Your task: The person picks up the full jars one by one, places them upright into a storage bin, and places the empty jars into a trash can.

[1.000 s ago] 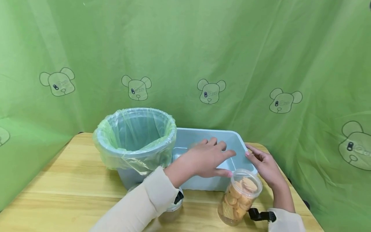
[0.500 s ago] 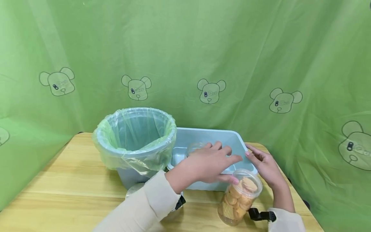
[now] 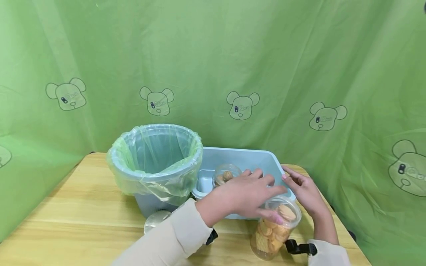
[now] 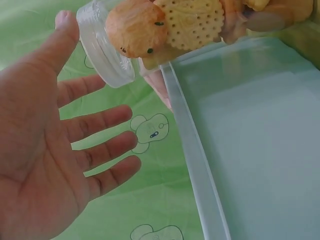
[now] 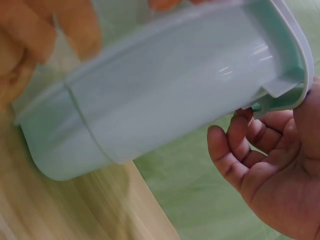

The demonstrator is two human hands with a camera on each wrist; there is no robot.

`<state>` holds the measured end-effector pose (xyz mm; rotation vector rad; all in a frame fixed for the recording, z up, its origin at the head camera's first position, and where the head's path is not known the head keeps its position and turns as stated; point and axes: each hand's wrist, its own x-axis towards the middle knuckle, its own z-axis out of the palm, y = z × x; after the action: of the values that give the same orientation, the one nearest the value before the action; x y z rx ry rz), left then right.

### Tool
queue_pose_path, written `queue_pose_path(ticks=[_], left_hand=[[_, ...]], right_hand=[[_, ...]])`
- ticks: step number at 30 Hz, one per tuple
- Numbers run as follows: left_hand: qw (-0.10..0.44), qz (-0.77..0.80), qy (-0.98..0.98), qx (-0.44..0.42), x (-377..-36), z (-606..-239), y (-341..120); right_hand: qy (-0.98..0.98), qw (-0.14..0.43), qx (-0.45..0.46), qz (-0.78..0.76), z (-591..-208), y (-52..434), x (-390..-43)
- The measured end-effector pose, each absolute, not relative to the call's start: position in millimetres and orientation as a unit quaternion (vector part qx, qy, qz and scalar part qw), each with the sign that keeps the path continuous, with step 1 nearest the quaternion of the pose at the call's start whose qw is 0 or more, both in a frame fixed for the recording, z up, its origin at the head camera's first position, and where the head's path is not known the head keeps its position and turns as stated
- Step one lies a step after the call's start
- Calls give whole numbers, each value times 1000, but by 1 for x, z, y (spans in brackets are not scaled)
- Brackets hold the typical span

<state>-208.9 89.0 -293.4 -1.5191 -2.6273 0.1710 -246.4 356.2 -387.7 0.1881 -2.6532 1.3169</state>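
My left hand (image 3: 249, 194), fingers spread, hovers over the near edge of the light blue bin (image 3: 256, 157), its thumb overlapping the mouth of a clear jar of biscuits (image 3: 274, 238) in the head view. Nothing is in its grasp; in the left wrist view the palm (image 4: 45, 145) faces the jar's rim (image 4: 107, 45). That jar stands on the table in front of the bin. At the bin's right end my right hand (image 3: 306, 192) pinches the rim, with fingers (image 5: 245, 145) curled beneath it in the right wrist view. Inside the bin is a clear jar with brown round pieces (image 3: 226, 173), partly hidden by the left hand.
A round bucket (image 3: 151, 201) lined with a green plastic bag (image 3: 154, 179) stands left of the bin. A clear round lid-like piece (image 3: 154, 221) lies before it, partly behind the left sleeve (image 3: 173, 236). Green curtain (image 3: 213, 55) closes off the back of the wooden table (image 3: 73, 207).
My left hand has moved right and nearer, out from over the bin toward the biscuit jar, uncovering the jar inside the bin. The right hand has stayed at the rim.
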Motion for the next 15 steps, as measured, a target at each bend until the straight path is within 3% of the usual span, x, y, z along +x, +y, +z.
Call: queue_pose_path(ticks=[15], left_hand=[[42, 53, -851, -521, -203, -297, 103]], right_hand=[[-875, 78, 72, 472, -386, 356, -248]])
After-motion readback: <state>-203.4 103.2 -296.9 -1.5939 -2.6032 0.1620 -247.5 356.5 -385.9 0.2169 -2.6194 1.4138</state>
